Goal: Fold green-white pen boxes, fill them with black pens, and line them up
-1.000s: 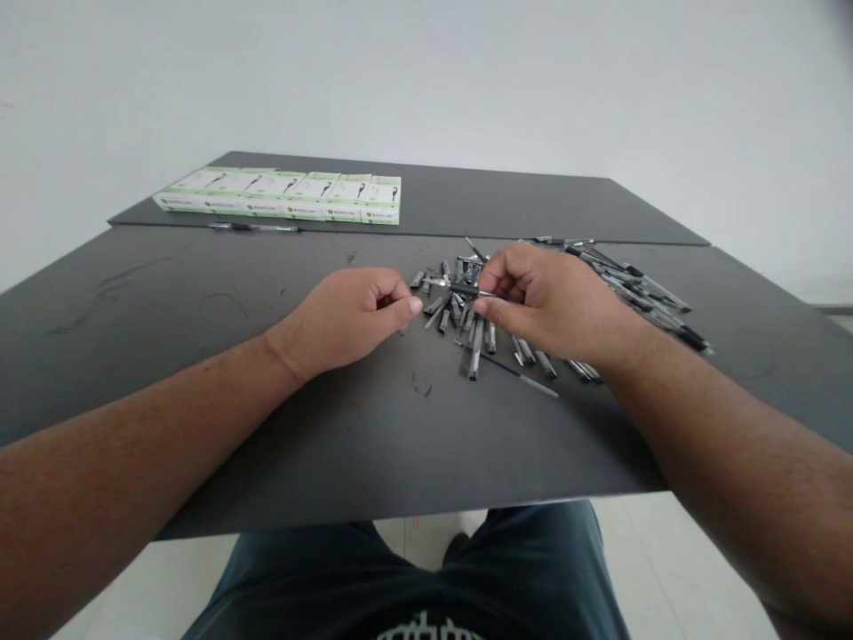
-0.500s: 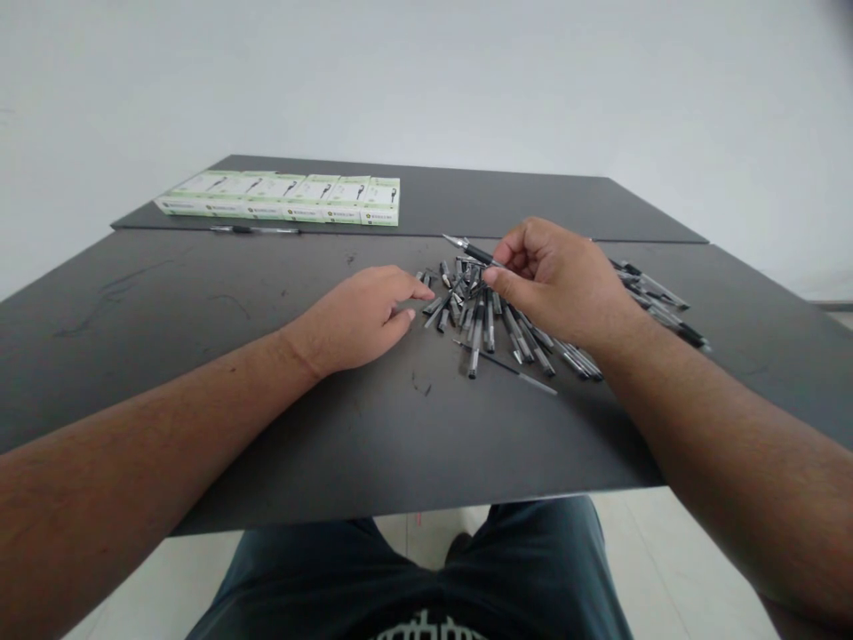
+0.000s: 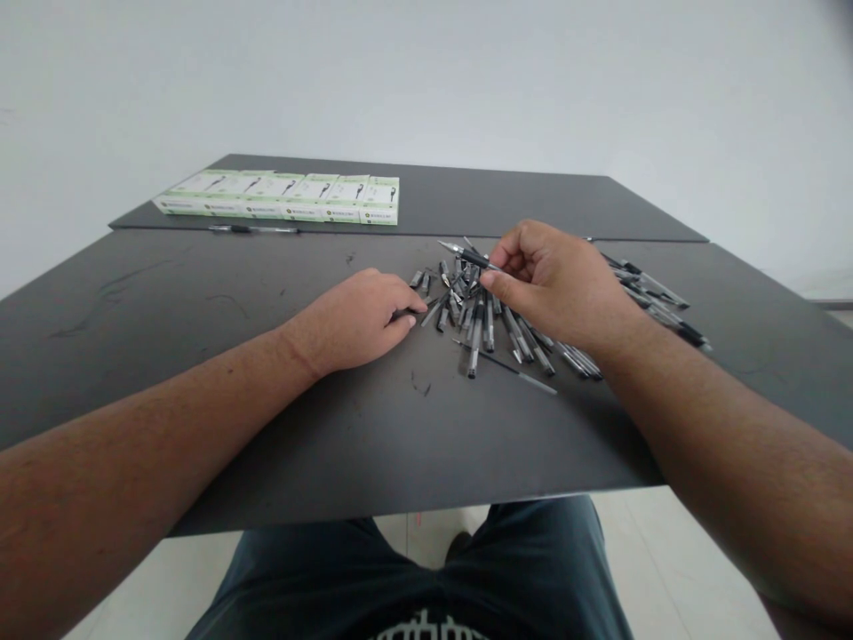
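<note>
My right hand (image 3: 556,280) holds an uncapped pen (image 3: 466,254) between thumb and fingers, above the pile. The pen's silver tip points left and its grip is black. My left hand (image 3: 363,320) is low at the pile's left edge, thumb and forefinger closed together; what is between them, if anything, I cannot make out. Small pen caps (image 3: 426,283) lie just beyond its fingertips. Below my right hand spreads a heap of clear and black pens (image 3: 477,333). A thin pen refill (image 3: 510,366) lies in front of the heap.
More pens (image 3: 659,307) lie to the right, past my right wrist. Green and white boxes (image 3: 379,200) stand in a row at the back left of the dark table (image 3: 320,471). One single pen (image 3: 253,230) rests before them, near the seam between the tabletops.
My left thumb and forefinger have closed together at the caps, with the hand shifting slightly left. The pen in my right hand has moved slightly left and down.
</note>
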A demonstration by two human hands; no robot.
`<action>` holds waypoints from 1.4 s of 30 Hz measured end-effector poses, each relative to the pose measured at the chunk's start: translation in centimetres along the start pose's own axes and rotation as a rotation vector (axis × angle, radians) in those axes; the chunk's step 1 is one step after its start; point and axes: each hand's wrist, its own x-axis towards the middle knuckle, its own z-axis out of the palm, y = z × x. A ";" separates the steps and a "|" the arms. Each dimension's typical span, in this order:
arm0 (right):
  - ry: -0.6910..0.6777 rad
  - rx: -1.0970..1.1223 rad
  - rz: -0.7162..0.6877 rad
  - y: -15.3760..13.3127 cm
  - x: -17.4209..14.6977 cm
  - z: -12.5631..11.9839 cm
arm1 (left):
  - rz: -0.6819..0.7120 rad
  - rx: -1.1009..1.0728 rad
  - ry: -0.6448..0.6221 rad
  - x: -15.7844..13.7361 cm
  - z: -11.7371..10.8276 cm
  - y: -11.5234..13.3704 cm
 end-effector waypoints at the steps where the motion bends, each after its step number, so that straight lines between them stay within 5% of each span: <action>1: -0.001 0.002 -0.001 0.1 0.0 0.0 | -0.011 0.011 -0.001 0.0 -0.1 0.1; 9: -0.029 -0.007 -0.006 0.0 -0.1 0.0 | -0.200 0.131 -0.053 -0.1 -0.9 0.4; 17: -0.095 -0.053 -0.008 -0.4 0.0 -0.3 | -0.396 -0.009 -0.109 -0.1 -1.2 0.3; 22: -0.146 -0.085 -0.023 -0.2 -0.1 -0.2 | -0.370 0.022 -0.140 -0.3 -1.6 0.2; 30: -0.212 -0.102 -0.056 0.1 0.1 -0.2 | -0.311 -0.090 0.104 -0.8 -1.8 1.3; 42: -0.223 -0.121 -0.087 0.3 0.1 -0.2 | -0.286 -0.155 0.196 -1.0 -2.0 1.8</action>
